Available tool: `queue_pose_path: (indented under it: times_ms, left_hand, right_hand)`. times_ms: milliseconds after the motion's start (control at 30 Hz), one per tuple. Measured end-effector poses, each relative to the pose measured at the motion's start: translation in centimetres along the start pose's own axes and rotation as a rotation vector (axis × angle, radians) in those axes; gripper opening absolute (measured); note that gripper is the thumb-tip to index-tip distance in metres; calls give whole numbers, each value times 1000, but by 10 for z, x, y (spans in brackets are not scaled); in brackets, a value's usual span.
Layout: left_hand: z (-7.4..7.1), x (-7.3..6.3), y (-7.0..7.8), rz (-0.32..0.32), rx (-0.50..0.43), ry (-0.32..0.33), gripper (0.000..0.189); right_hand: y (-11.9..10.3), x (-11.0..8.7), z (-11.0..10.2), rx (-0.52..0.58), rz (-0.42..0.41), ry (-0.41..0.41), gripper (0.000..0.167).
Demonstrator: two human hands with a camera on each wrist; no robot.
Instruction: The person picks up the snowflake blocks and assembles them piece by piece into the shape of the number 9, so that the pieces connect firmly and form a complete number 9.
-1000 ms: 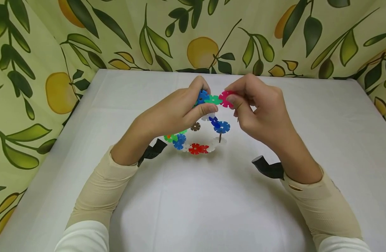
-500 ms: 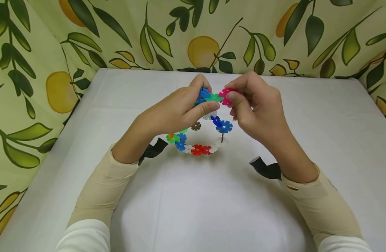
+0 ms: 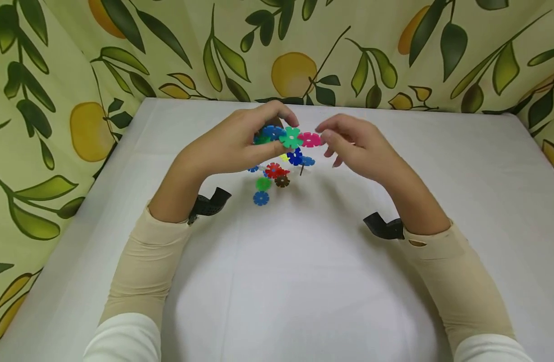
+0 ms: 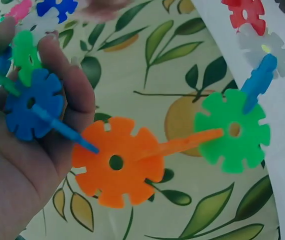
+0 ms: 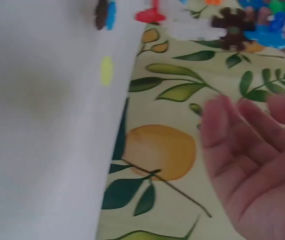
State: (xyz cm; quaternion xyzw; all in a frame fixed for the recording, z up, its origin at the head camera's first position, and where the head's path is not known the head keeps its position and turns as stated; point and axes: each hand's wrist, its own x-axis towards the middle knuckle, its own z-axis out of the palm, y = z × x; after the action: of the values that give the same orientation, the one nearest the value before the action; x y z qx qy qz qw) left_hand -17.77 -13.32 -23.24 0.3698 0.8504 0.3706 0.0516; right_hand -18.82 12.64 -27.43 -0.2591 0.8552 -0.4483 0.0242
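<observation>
My left hand (image 3: 227, 141) grips a linked chain of coloured, notched plastic snowflake discs above the table. From between its thumb and fingers stick out a blue disc (image 3: 273, 133), a turquoise-green disc (image 3: 291, 137) and, at the end, a pink disc (image 3: 309, 140). The left wrist view shows an orange disc (image 4: 117, 187) and a green disc (image 4: 252, 130) further along the chain, hanging past the palm. Fingertips of my right hand (image 3: 363, 148) are right at the pink disc's edge, loosely bent. In the right wrist view, that hand's fingers hold nothing, and a brown disc (image 5: 232, 30) of the chain shows beyond.
Single discs lie on the white tablecloth (image 3: 295, 281) below the chain: a brown disc (image 3: 282, 181), a light green disc (image 3: 263, 184) and a blue disc (image 3: 261, 198). A leaf-patterned curtain (image 3: 241, 50) borders the table's back and left. Black wrist-worn cameras (image 3: 211, 202) jut from both wrists.
My right hand has let go of the pink disc. The left hand has moved a little left and turned the chain, so its hanging loop has swung up and away, uncovering discs on the table.
</observation>
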Motion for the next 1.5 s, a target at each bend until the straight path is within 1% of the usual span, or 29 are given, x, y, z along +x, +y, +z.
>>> queue_pose_path:
  times_ms: [67, 100, 167, 233, 300, 433, 533, 633, 667, 733, 800, 833, 900, 967, 1000, 1067, 1167, 1233, 1300, 1400, 1467, 1500]
  left_hand:
    - [-2, -1, -1, 15, -5, -7, 26]
    - [-2, -1, -1, 20, -8, -10, 23]
    - [-3, -2, -2, 34, -17, -13, 20]
    - [-4, -2, -2, 36, -19, -19, 19]
    - [-5, -3, -2, 37, -19, -27, 19]
    - [-9, -5, -2, 47, -47, -54, 18]
    - [-10, -6, -4, 76, -71, -57, 19]
    - [-8, -5, -7, 123, -109, -39, 22]
    - [-8, -5, -8, 142, -131, -31, 22]
    - [-6, -4, -9, 179, -179, -14, 23]
    - [-4, -3, -11, 217, -227, 0, 22]
    - [-3, -2, -11, 230, -249, 5, 22]
    - [-3, -1, -11, 245, -267, 16, 21]
    - [-2, -1, -10, 242, -278, 25, 23]
    - [-2, 0, -10, 233, -280, 29, 24]
    - [-2, 0, -9, 208, -278, 40, 26]
    - [-2, 1, -7, 181, -280, 62, 30]
    - [-1, 1, -6, 183, -277, 82, 31]
    - [0, 2, -5, 193, -273, 105, 31]
    - [2, 3, -2, 206, -260, 137, 35]
    - [2, 4, -1, 212, -245, 154, 40]
    - [3, 4, -1, 219, -234, 162, 43]
  right_hand:
    - [11, 5, 3, -88, 89, -131, 23]
    - [17, 8, 7, -123, 113, -191, 21]
    - [26, 15, 14, -188, 131, -293, 17]
    - [32, 23, 21, -240, 132, -351, 15]
    - [34, 33, 27, -281, 123, -379, 21]
    - [33, 55, 36, -349, 145, -394, 37]
    - [31, 70, 42, -408, 210, -442, 47]
    - [30, 80, 48, -457, 283, -508, 54]
    - [30, 82, 49, -471, 306, -519, 54]
    - [30, 85, 51, -480, 323, -529, 53]
    - [30, 86, 51, -475, 312, -533, 44]
    - [31, 86, 50, -470, 292, -531, 39]
    - [31, 84, 47, -441, 249, -512, 30]
    - [30, 80, 42, -382, 205, -454, 23]
    - [28, 77, 39, -346, 189, -408, 20]
    - [24, 70, 31, -267, 126, -295, 16]
    - [13, 55, 18, -132, 7, -103, 13]
    - [3, 44, 11, -66, -83, 12, 13]
    - [-6, 32, 4, -6, -179, 106, 13]
    - [-19, 15, -5, 23, -317, 203, 13]
    - [-26, 6, -9, 3, -404, 252, 13]
    - [-29, 2, -10, -9, -432, 275, 13]
